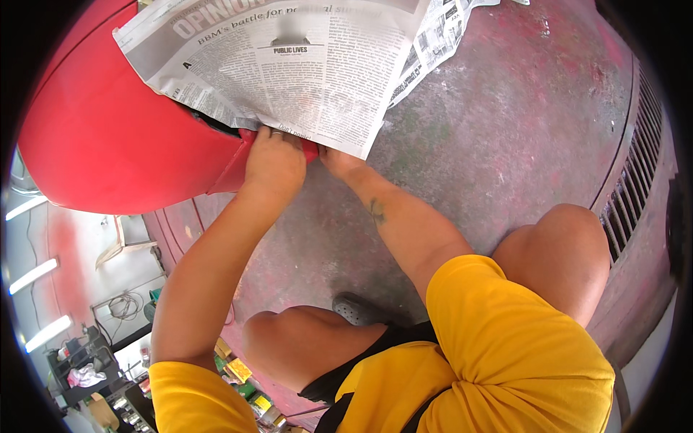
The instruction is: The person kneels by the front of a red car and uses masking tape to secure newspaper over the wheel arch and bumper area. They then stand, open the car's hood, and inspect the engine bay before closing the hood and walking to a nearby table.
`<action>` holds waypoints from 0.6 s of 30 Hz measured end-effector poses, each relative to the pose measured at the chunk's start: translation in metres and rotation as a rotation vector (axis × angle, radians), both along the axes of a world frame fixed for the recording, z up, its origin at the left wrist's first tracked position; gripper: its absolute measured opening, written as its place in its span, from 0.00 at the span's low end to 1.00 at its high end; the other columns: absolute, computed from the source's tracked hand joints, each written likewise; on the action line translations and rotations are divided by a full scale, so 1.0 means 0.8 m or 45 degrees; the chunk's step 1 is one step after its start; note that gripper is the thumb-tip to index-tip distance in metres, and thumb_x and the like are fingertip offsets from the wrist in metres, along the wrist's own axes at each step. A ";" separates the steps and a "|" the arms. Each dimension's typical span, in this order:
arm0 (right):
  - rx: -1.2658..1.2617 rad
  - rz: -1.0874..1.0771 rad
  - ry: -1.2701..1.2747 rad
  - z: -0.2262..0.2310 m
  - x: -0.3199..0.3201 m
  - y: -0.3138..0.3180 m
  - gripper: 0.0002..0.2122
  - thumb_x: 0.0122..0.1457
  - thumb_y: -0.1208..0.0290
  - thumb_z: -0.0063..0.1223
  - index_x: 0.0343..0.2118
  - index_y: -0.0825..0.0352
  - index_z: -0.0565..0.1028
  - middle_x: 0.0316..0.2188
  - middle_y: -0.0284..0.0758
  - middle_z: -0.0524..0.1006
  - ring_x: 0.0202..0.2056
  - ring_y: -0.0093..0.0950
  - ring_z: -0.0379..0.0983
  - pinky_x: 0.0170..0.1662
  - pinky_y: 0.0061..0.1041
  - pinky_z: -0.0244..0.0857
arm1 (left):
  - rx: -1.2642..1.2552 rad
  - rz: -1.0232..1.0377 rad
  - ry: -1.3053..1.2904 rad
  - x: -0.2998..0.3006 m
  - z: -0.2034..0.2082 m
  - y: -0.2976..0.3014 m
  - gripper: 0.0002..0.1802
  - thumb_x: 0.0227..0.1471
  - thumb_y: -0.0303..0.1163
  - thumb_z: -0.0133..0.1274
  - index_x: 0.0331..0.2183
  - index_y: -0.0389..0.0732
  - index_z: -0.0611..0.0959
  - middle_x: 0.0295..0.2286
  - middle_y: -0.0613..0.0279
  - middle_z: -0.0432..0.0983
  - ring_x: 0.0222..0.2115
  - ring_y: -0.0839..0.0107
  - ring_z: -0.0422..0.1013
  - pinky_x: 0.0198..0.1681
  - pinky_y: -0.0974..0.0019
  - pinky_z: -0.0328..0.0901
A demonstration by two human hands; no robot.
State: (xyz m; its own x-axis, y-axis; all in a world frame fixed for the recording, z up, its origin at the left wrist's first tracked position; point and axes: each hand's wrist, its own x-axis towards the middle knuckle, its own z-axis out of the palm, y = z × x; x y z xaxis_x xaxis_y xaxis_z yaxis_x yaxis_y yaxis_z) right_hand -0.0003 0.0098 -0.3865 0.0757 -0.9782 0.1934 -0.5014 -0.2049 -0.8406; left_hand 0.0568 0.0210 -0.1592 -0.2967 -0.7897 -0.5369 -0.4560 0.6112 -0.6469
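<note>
A large glossy red panel (130, 137), curved like a vehicle body part, fills the upper left. Printed newspaper sheets (317, 79) lie over its right side, and a dark gap shows under their lower left edge. My left hand (278, 164) is at that lower edge, its fingers curled in against the red rim; a ring is on one finger. What it grips is hidden. Close beside it, my right hand (341, 163) reaches beneath the newspaper's lower corner, near the red rim's end. The paper covers most of its fingers.
Below me is a stained grey-pink floor (462, 166). A slotted drain grate (635, 159) runs along the right. My bent knees and a dark clog (354, 309) are close below my arms. At lower left are cluttered shelves (94, 368) and a coiled cable (124, 307).
</note>
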 end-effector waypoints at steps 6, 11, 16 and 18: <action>-0.066 -0.153 -0.037 0.009 -0.011 -0.009 0.20 0.58 0.70 0.61 0.55 0.56 0.80 0.52 0.42 0.82 0.55 0.48 0.76 0.59 0.44 0.70 | 0.045 0.059 0.061 0.007 -0.024 -0.008 0.28 0.58 0.35 0.52 0.57 0.31 0.81 0.55 0.50 0.80 0.59 0.57 0.71 0.70 0.52 0.54; 0.130 -0.155 -0.095 -0.007 -0.026 -0.003 0.19 0.59 0.70 0.60 0.55 0.57 0.80 0.51 0.44 0.82 0.52 0.46 0.78 0.52 0.44 0.75 | -0.006 -0.017 0.039 0.019 -0.031 0.000 0.30 0.59 0.34 0.51 0.60 0.31 0.78 0.57 0.50 0.78 0.60 0.58 0.71 0.71 0.52 0.52; 0.248 -0.113 -0.149 -0.024 -0.017 -0.003 0.19 0.59 0.70 0.60 0.55 0.58 0.79 0.52 0.45 0.81 0.54 0.47 0.77 0.54 0.42 0.75 | -0.100 -0.160 0.075 0.027 -0.035 0.002 0.25 0.64 0.37 0.47 0.56 0.34 0.83 0.55 0.50 0.80 0.58 0.58 0.72 0.69 0.49 0.54; 0.132 -0.182 -0.154 -0.025 -0.009 -0.005 0.16 0.62 0.67 0.61 0.54 0.58 0.81 0.52 0.42 0.81 0.53 0.46 0.76 0.56 0.44 0.71 | -0.104 -0.164 0.066 0.027 -0.036 0.002 0.26 0.64 0.37 0.46 0.57 0.34 0.82 0.55 0.50 0.80 0.59 0.58 0.72 0.70 0.49 0.53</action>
